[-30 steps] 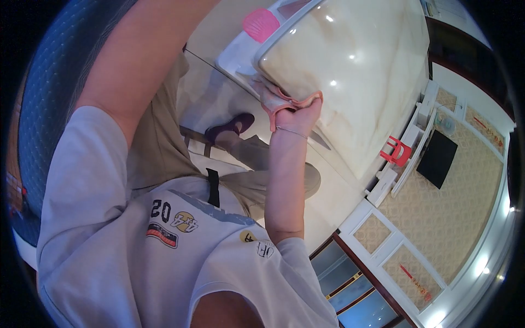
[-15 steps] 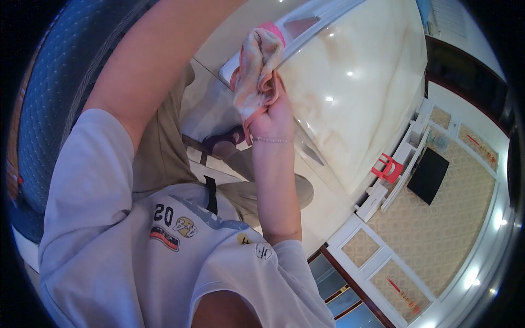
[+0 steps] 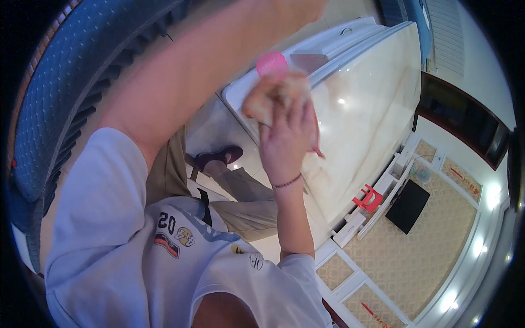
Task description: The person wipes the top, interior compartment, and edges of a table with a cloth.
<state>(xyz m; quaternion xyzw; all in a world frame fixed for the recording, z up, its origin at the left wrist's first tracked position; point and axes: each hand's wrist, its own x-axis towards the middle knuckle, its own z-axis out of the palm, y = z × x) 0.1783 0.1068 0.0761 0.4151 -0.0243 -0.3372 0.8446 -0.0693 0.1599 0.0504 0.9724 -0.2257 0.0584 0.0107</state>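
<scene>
My right hand [image 3: 287, 134], with a beaded bracelet at the wrist, has its fingers over a crumpled orange-and-white cloth [image 3: 268, 98] and grips it. Cloth and fingertips are blurred. They are beside the near edge of a glossy marbled tabletop [image 3: 366, 120], and a cloth corner hangs at the right of the hand. Just beyond the cloth lies a pink, round, ribbed item [image 3: 272, 64] on a white ledge [image 3: 235, 93]. My left arm stretches up across the view, blurred; its hand is outside the top edge.
A blue quilted seat [image 3: 71, 104] runs along the left. On the right are a small red chair-shaped object [image 3: 368, 198], a white cabinet [image 3: 350, 227] and a black screen [image 3: 408, 206]. A dark shoe [image 3: 219, 157] shows below the ledge.
The cloth was lifted from the table edge, then my right hand turned over so its back now shows. My left arm swung to the right. The camera view shifted, showing more of the table's far end.
</scene>
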